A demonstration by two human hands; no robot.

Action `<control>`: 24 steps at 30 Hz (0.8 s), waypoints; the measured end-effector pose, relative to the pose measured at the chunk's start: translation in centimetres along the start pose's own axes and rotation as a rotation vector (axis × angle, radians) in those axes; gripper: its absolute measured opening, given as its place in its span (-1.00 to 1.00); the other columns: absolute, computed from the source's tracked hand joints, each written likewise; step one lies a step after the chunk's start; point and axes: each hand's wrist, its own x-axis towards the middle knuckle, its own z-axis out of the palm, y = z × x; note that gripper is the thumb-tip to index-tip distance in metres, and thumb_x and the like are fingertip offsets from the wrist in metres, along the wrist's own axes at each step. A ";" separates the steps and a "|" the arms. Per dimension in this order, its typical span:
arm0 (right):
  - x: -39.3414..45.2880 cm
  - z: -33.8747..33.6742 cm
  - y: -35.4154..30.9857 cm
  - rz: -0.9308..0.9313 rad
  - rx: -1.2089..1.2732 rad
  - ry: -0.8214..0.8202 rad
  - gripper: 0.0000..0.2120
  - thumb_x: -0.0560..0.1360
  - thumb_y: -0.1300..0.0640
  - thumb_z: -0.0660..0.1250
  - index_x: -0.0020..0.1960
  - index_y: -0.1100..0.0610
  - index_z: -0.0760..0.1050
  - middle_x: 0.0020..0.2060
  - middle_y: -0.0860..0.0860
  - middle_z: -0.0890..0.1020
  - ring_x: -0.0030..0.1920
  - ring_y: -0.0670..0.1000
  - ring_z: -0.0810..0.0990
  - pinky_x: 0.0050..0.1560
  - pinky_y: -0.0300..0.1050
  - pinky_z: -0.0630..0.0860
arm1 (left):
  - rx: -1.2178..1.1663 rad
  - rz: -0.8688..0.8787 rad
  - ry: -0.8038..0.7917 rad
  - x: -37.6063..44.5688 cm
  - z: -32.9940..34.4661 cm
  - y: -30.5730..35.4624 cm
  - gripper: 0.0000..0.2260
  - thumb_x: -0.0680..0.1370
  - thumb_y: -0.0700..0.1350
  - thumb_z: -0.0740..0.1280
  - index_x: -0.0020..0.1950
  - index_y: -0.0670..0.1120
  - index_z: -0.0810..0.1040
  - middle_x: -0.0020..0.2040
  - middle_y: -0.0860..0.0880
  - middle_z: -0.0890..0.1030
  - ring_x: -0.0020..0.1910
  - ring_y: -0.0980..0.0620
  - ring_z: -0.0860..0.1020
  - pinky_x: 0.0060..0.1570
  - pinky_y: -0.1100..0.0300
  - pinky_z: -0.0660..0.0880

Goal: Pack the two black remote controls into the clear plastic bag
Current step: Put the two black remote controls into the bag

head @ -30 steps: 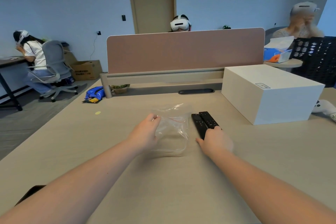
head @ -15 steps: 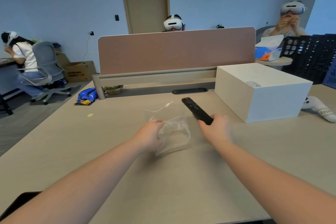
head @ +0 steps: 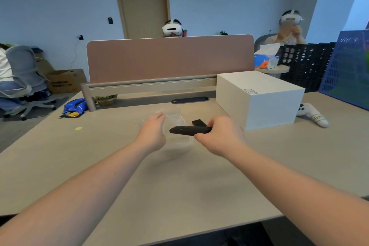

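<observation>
Black remote (head: 189,130) lies crosswise in the closed right hand (head: 220,136), its tip at the clear bag (head: 175,124) pinched up off the tabletop (head: 179,185) by the left hand (head: 152,135), second remote (head: 198,123) on the tabletop behind, beside a white box (head: 259,98).

Both arms outstretched, left hand (head: 152,133) half-open (right hand (head: 217,136) clenched).

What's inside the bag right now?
Nothing that shows. The bag looks empty in the left hand. The right hand holds one remote crosswise in front of it; the other remote lies on the desk. The bag's lower part is covered.
</observation>
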 end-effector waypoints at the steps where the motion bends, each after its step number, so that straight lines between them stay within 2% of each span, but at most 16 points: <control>1: -0.3 0.2 -0.1 -0.007 -0.006 -0.005 -0.79 0.37 0.02 0.34 -0.06 0.09 0.54 -0.43 -0.09 0.38 -0.25 0.09 0.48 -0.49 -0.24 0.22 | 0.000 0.000 0.006 -0.1 0.0 0.1 -0.42 0.49 -0.38 0.18 0.49 -0.16 0.13 0.54 -0.07 0.14 0.50 -0.03 0.12 0.48 0.11 0.14; 4: -0.7 1.4 -0.3 -0.021 -0.025 -0.008 -0.77 0.36 0.02 0.33 -0.08 0.15 0.53 -0.39 -0.02 0.46 -0.29 0.09 0.48 -0.48 -0.22 0.26 | 0.004 0.052 -0.001 -0.4 0.1 0.5 -0.42 0.48 -0.39 0.16 0.49 -0.16 0.15 0.53 -0.05 0.16 0.50 -0.02 0.13 0.49 0.13 0.13; 7: 0.0 3.0 -0.4 -0.026 -0.029 0.012 -0.76 0.37 0.01 0.32 -0.09 0.17 0.53 -0.22 0.07 0.58 -0.26 0.12 0.50 -0.37 -0.16 0.38 | 0.002 0.127 -0.050 -1.0 0.3 1.0 -0.43 0.46 -0.39 0.13 0.47 -0.16 0.19 0.52 -0.05 0.19 0.49 -0.02 0.17 0.46 0.15 0.16; 10: 1.3 5.0 -0.5 -0.003 -0.013 0.014 -0.76 0.40 0.00 0.32 -0.08 0.18 0.52 -0.08 0.11 0.61 -0.14 0.15 0.58 -0.27 -0.14 0.41 | -0.018 0.163 -0.072 -1.4 0.1 1.4 -0.45 0.45 -0.40 0.13 0.44 -0.17 0.24 0.50 -0.05 0.24 0.47 -0.01 0.20 0.42 0.20 0.17; 13: 2.5 7.1 -0.5 0.026 -0.032 0.001 -0.72 0.41 0.00 0.32 -0.01 0.20 0.50 0.02 0.12 0.57 0.02 0.16 0.58 -0.23 -0.11 0.41 | -0.024 0.178 -0.089 -1.7 -0.1 1.4 -0.50 0.45 -0.39 0.14 0.40 -0.19 0.31 0.47 -0.07 0.28 0.45 -0.02 0.23 0.37 0.24 0.18; 18: 3.6 10.0 -0.9 0.044 -0.059 -0.038 -0.64 0.42 -0.06 0.37 0.12 0.13 0.53 0.01 0.08 0.63 0.02 0.12 0.64 -0.15 -0.09 0.52 | -0.043 0.177 -0.123 -1.8 -0.3 1.2 -0.58 0.46 -0.38 0.16 0.32 -0.24 0.39 0.41 -0.11 0.36 0.39 -0.05 0.31 0.31 0.21 0.25; 21: 3.8 11.2 -0.9 0.041 -0.043 -0.091 -0.55 0.43 -0.03 0.39 0.23 0.14 0.40 0.05 0.09 0.62 0.06 0.14 0.62 -0.14 -0.09 0.45 | -0.032 0.181 -0.158 -1.6 0.1 0.8 -0.54 0.46 -0.34 0.19 0.37 -0.22 0.34 0.46 -0.11 0.31 0.43 -0.06 0.27 0.38 0.19 0.20; 22: 3.9 11.4 -0.8 0.042 -0.015 -0.115 -0.57 0.44 -0.01 0.39 0.21 0.15 0.37 0.02 0.11 0.60 0.03 0.15 0.61 -0.15 -0.07 0.42 | -0.018 0.176 -0.170 -1.4 0.3 0.5 -0.51 0.47 -0.33 0.19 0.41 -0.20 0.30 0.48 -0.09 0.27 0.46 -0.04 0.23 0.41 0.20 0.16; 24: 4.0 12.0 -0.6 0.015 0.016 -0.171 -0.77 0.46 0.05 0.37 -0.02 0.11 0.36 -0.08 0.12 0.55 -0.07 0.14 0.55 -0.15 -0.07 0.40 | 0.001 0.159 -0.194 -1.3 0.7 0.1 -0.48 0.48 -0.33 0.17 0.45 -0.17 0.24 0.51 -0.06 0.22 0.48 -0.02 0.19 0.43 0.22 0.12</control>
